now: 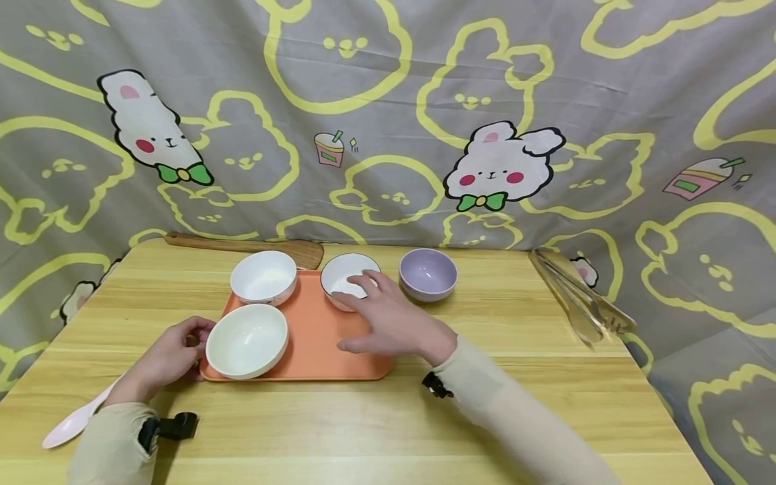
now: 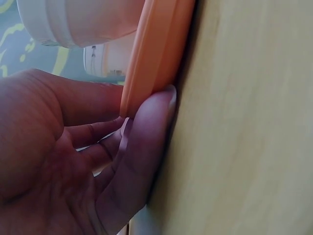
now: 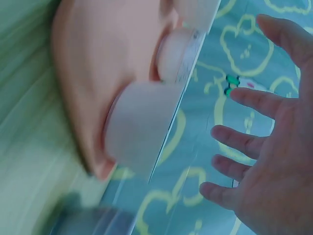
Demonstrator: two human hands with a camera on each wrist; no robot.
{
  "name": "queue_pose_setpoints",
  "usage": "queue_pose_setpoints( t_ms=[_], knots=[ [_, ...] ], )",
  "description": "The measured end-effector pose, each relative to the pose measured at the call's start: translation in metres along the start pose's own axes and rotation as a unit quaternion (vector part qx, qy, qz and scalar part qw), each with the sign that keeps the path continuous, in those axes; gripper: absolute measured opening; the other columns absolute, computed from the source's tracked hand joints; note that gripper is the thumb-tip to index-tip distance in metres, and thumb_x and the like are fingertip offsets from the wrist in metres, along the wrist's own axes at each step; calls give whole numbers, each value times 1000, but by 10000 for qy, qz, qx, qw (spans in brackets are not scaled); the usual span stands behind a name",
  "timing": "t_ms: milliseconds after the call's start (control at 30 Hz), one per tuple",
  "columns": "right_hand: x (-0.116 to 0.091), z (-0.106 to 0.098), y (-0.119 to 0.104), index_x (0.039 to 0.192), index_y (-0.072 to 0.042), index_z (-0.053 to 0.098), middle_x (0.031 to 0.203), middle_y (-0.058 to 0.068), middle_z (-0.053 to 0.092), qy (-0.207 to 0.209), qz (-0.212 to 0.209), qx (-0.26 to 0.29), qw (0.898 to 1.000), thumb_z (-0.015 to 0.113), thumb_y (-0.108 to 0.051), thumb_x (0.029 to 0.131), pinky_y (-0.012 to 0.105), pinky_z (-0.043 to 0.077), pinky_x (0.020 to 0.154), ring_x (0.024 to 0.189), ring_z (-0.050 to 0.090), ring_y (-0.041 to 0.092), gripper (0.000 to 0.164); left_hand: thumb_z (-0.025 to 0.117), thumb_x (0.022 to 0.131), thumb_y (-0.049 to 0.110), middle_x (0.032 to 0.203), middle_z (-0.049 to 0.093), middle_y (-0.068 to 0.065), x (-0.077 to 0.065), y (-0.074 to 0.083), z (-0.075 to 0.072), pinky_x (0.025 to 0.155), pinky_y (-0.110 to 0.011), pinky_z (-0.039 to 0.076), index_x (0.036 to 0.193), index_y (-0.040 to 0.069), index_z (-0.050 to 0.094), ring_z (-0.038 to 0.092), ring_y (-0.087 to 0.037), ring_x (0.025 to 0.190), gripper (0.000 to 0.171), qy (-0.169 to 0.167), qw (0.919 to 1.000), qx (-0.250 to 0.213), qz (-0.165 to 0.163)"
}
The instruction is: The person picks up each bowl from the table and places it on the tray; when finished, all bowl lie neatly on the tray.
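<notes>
An orange tray (image 1: 327, 353) lies on the table with three bowls on it. My left hand (image 1: 170, 357) pinches its near left edge; in the left wrist view, thumb (image 2: 151, 117) and forefinger meet the tray's rim (image 2: 151, 54). Just right of that hand sits a cream bowl (image 1: 247, 340), and behind it a white bowl (image 1: 263, 276). A white bowl with a dark rim (image 1: 339, 271) stands at the tray's back right. Over the tray's right part, my right hand (image 1: 397, 320) spreads its fingers, holding nothing, and partly hides that bowl. The right wrist view shows the fingers (image 3: 239, 139) apart from the bowls.
A purple bowl (image 1: 428, 275) stands right of the tray. Behind the tray lies a wooden spatula (image 1: 303, 252). Metal utensils (image 1: 576, 300) rest at the table's right edge. A pale pink spoon (image 1: 75, 421) lies by the left forearm. A patterned curtain (image 1: 388, 121) hangs behind.
</notes>
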State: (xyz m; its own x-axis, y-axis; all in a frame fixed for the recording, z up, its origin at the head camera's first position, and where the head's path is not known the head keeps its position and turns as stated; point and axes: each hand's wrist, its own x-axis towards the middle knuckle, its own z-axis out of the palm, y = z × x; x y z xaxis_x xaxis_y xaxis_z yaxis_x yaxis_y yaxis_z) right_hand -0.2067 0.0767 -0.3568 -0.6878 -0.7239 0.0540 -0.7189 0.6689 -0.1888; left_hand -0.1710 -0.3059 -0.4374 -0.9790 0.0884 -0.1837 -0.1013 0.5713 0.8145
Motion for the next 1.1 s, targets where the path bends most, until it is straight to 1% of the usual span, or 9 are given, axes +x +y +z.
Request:
queue_pose_setpoints(
  t_ms=[100, 233, 300, 367, 533, 667, 800, 933, 1100],
  knots=[
    [-11, -3, 13, 148, -21, 45, 150, 14, 31, 82, 126, 165, 9998, 65, -57, 86, 49, 19, 114, 141, 19, 35, 75, 50, 91, -8, 102, 47, -21, -1, 0, 0, 53, -37, 56, 128, -13, 43, 55, -25, 75, 37, -5, 10000, -13, -13],
    [-22, -5, 34, 148, -17, 45, 151, 17, 30, 165, 285, 510, 9982, 72, -52, 84, 51, 26, 111, 139, 22, 38, 78, 49, 91, -8, 102, 47, -21, -1, -1, -1, 54, -37, 56, 128, -13, 42, 55, -26, 76, 38, -19, 10000, -12, -42],
    [-27, -5, 45, 149, -16, 44, 152, 18, 29, 217, 378, 661, 9969, 74, -48, 83, 53, 29, 109, 139, 22, 39, 79, 50, 91, -8, 103, 47, -21, -1, -1, -1, 54, -38, 56, 128, -13, 42, 55, -26, 77, 38, -30, 10000, -10, -49],
    [-32, -5, 56, 149, -16, 42, 152, 19, 28, 273, 433, 737, 9960, 76, -45, 83, 55, 30, 108, 139, 22, 41, 80, 50, 92, -8, 103, 47, -21, 0, -1, -2, 54, -38, 56, 129, -13, 42, 54, -26, 77, 38, -44, 10000, 6, -61],
    [-40, -4, 78, 147, -12, 43, 151, 22, 28, 562, 448, 689, 9950, 78, -43, 81, 58, 26, 109, 138, 21, 44, 81, 50, 92, -7, 103, 47, -21, 0, 0, -2, 54, -37, 56, 129, -12, 42, 55, -26, 77, 38, -50, 10000, 34, -79],
    [-43, -5, 94, 149, -14, 41, 154, 21, 20, 764, 742, 589, 9926, 79, -49, 79, 61, 25, 109, 140, 13, 47, 87, 49, 92, -7, 103, 47, -21, 0, 2, 0, 54, -37, 57, 128, -12, 43, 55, -26, 77, 37, -34, 10000, 47, -38],
    [-42, -5, 106, 154, -19, 33, 158, 19, 10, 622, 1121, 626, 9898, 77, -58, 76, 63, 23, 109, 143, 4, 46, 97, 49, 92, -7, 102, 47, -21, 0, 3, 0, 54, -37, 57, 128, -13, 43, 55, -26, 77, 37, -37, 10000, 50, -21],
    [-38, -4, 115, 156, -20, 26, 160, 19, 4, 401, 1338, 765, 9872, 75, -63, 74, 67, 16, 109, 143, -2, 47, 105, 48, 93, -6, 103, 47, -21, 0, 3, 0, 54, -37, 57, 128, -13, 42, 55, -26, 77, 37, -51, 10000, 30, -31],
    [-30, -1, 122, 158, -24, 21, 161, 19, -3, 64, 1618, 897, 9827, 70, -66, 77, 74, 9, 104, 142, -7, 49, 103, 48, 94, -6, 103, 46, -21, 0, 3, -2, 54, -37, 57, 129, -13, 41, 55, -25, 76, 37, -93, 9999, -6, -70]
  ],
)
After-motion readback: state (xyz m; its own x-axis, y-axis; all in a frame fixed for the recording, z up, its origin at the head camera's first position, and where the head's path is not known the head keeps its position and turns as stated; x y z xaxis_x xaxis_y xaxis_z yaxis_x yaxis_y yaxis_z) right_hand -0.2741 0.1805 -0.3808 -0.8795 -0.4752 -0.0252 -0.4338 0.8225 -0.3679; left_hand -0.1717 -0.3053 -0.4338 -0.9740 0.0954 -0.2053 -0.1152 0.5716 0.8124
